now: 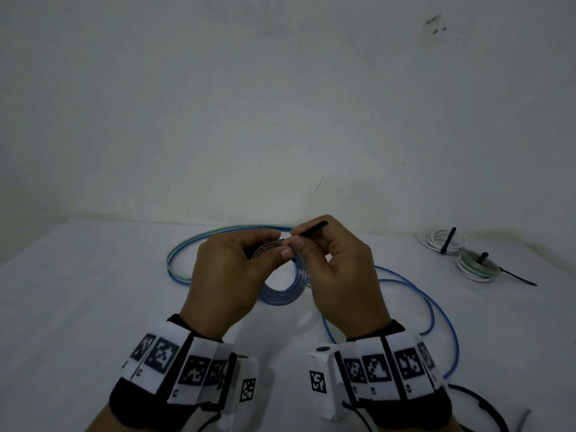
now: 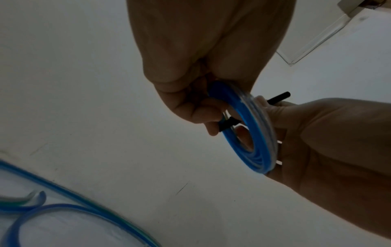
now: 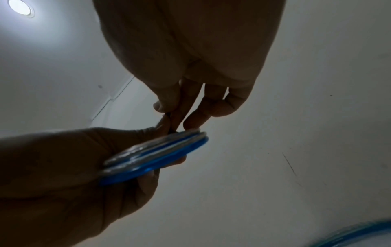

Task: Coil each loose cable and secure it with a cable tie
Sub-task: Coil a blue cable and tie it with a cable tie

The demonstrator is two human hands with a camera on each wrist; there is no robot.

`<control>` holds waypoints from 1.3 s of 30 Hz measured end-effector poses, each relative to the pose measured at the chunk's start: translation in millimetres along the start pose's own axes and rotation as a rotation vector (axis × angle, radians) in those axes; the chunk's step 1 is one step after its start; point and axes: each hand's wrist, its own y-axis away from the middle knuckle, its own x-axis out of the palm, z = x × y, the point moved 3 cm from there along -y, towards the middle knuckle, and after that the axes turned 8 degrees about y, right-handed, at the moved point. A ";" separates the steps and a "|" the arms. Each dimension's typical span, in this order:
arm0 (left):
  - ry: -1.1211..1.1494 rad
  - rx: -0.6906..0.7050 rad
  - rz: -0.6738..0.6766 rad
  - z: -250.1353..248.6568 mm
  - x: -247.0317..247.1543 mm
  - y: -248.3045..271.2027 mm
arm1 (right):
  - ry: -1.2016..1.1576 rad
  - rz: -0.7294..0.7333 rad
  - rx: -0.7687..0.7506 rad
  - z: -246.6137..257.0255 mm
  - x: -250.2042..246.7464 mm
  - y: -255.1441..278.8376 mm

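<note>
So we've got the blue coil [image 1: 282, 294] held up off the white surface [image 1: 93, 307], right between both hands. Our left hand [image 1: 224, 275] has its fingers curled round the coil's top edge, and our right hand [image 1: 339, 269] is pinching the black cable tie [image 1: 311, 229] right at the top of the coil. Behind and to the right of the coil, the loose blue cable [image 1: 436, 313] sprawls in big loops on the surface. Far right of the coil sit two white coils [image 1: 458, 251], each with a black tie on it already.
</note>
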 end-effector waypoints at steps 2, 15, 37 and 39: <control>-0.004 0.002 0.018 -0.7 0.3 0.0 | -0.003 0.016 0.003 -1.2 0.4 -0.4; -0.197 0.151 0.038 -3.3 0.9 0.0 | -0.033 -0.004 0.024 2.3 0.8 -0.6; 0.029 -0.239 0.062 6.2 8.0 0.7 | 0.741 0.510 -0.100 11.9 -18.9 19.4; -0.002 -0.229 0.081 4.0 14.9 -1.3 | 0.774 0.510 -0.083 9.9 -27.3 16.7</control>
